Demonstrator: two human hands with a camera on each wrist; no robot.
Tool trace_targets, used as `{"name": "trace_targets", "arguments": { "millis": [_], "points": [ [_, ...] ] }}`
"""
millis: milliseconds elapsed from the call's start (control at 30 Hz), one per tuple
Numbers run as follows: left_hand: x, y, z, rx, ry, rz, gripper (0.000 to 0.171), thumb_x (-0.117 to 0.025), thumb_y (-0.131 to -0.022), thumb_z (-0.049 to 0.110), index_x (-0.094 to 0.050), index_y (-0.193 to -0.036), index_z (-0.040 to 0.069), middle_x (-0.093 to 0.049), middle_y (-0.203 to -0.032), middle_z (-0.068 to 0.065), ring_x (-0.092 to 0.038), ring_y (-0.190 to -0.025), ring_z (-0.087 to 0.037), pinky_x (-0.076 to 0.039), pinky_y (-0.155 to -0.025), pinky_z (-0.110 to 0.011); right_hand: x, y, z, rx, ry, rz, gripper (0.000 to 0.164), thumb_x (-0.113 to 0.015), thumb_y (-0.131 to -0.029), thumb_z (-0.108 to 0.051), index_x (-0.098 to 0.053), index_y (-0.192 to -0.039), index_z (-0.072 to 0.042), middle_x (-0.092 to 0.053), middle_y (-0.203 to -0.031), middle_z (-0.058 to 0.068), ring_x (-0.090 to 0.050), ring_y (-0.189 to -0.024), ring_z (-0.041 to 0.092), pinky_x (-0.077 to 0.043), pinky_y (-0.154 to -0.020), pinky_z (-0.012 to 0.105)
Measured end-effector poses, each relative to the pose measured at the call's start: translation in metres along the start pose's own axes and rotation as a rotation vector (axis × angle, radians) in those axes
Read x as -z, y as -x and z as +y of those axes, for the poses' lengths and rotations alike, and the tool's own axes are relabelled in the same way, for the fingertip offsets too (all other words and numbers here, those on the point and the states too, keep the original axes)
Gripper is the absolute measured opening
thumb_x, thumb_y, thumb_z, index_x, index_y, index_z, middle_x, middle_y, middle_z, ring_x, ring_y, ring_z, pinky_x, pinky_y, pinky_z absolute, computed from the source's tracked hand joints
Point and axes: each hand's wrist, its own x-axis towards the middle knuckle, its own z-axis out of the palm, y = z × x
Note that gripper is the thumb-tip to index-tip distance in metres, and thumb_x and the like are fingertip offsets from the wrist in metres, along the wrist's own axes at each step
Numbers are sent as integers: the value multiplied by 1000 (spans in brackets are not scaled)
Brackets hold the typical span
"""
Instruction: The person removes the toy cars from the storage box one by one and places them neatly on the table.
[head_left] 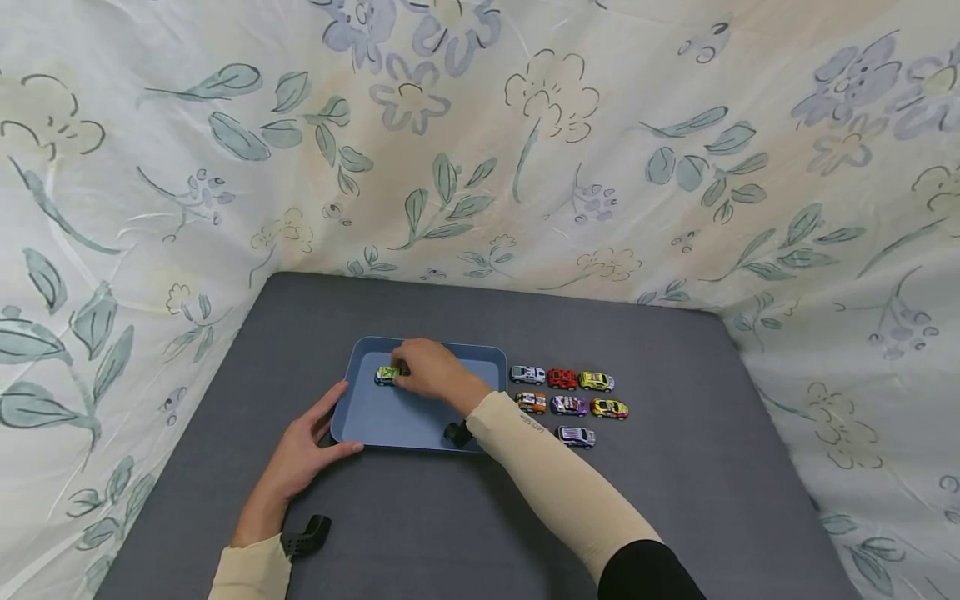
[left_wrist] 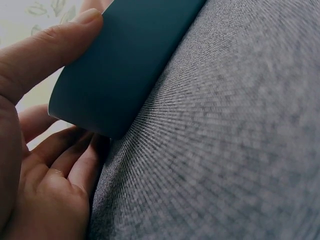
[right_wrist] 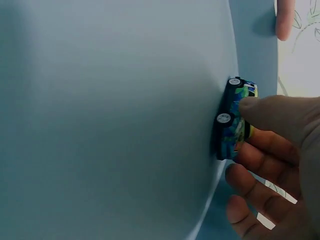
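My right hand (head_left: 432,370) pinches a green and yellow toy car (head_left: 386,376) between thumb and fingers in the left part of a shallow blue tray (head_left: 405,425). In the right wrist view the car (right_wrist: 235,117) has its wheels against the tray floor, and the thumb lies on its side. My left hand (head_left: 302,451) holds the tray's near left corner. The left wrist view has its thumb on the tray's wall (left_wrist: 115,65) and the fingers round the corner, partly hidden.
Right of the tray, several toy cars stand in rows on the grey cloth, among them a red car (head_left: 562,379), a purple car (head_left: 569,406) and a silver car (head_left: 576,437). The right forearm partly covers that area. A floral curtain (head_left: 465,167) surrounds the table.
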Motion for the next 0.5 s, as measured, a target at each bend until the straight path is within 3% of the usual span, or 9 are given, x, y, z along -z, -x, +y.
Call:
{"name": "trace_targets", "arguments": {
  "millis": [500],
  "points": [
    [0, -1, -1, -21, -18, -2, 100, -93, -89, 19, -36, -171, 14, -29, -174, -23, -28, -158, -48, -26, -105, 0, 12, 22, 6, 21, -37, 42, 24, -73, -107, -25, -79, -127, -15, -72, -117, -1, -65, -99, 11, -55, -87, 30]
  ]
}}
